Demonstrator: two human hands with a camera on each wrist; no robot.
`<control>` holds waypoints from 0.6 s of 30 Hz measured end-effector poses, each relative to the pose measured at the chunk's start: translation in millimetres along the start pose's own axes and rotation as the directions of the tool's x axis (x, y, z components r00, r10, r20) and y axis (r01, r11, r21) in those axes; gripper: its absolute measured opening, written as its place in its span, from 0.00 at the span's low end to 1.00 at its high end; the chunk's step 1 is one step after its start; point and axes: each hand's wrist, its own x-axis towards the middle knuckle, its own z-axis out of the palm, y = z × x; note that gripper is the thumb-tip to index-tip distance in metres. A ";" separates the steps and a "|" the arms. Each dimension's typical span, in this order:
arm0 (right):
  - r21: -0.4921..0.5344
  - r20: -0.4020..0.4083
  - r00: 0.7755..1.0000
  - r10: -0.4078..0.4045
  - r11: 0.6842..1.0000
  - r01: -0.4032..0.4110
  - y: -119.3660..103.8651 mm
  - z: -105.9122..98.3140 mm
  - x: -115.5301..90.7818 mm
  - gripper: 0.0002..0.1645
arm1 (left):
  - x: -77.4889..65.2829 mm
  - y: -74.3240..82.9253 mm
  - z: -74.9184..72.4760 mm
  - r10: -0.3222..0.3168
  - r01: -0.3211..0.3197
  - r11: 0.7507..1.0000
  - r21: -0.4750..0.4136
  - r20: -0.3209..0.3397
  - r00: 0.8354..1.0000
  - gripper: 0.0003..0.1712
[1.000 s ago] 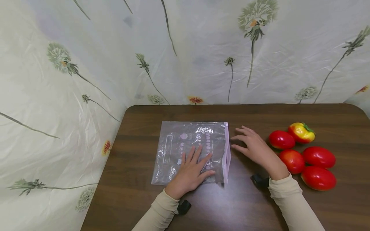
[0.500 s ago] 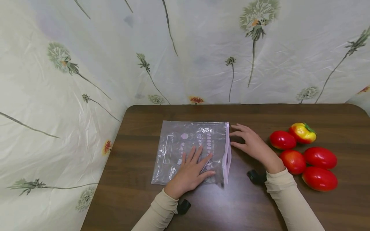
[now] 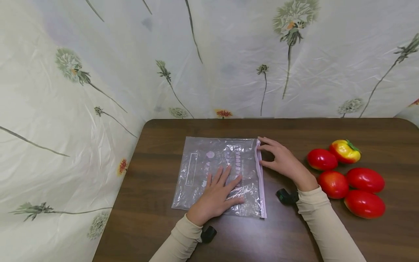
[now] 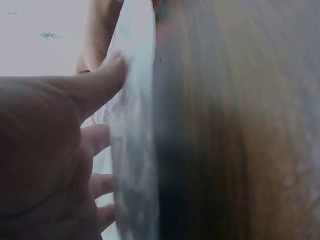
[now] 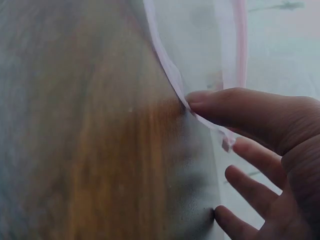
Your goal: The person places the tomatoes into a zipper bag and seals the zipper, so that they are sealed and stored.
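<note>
Pale sheeting printed with dandelions (image 3: 226, 80) hangs behind and to the left of a dark brown wood-grain table (image 3: 157, 167). On it, left of centre, lies a clear plastic bag with lilac print (image 3: 220, 154), flat, its pale lilac edge strip (image 3: 261, 178) facing right.

A left hand (image 3: 212, 200) rests on the near half of the bag with palm down and fingers spread, holding nothing, so the sheet of plastic looks steadied. At the far end of the strip is a right hand (image 3: 288, 162), fingers bent in the head view; its thumb tip touches the strip in the right wrist view. Whether thumb and finger pinch the plastic between them I cannot tell.

As far as the pictures show, laying the bag out and steadying it seems done, while work on the strip looks to be at an early stage. Its two layers stand apart near the thumb, so the mouth is not closed there; along the rest this is hard to judge.

To the right, well apart from the bag, sit four glossy red fruits (image 3: 365, 180) and a yellow-and-red fruit with green leaves (image 3: 345, 151). All five are outside the bag, and neither hand holds one.
</note>
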 end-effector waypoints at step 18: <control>0.016 0.033 0.999 0.038 0.999 -0.038 4.7 -1.0 -0.4 0.39 | -1.5 -3.7 -2.7 0.026 -0.026 1.000 0.010 0.011 1.000 0.46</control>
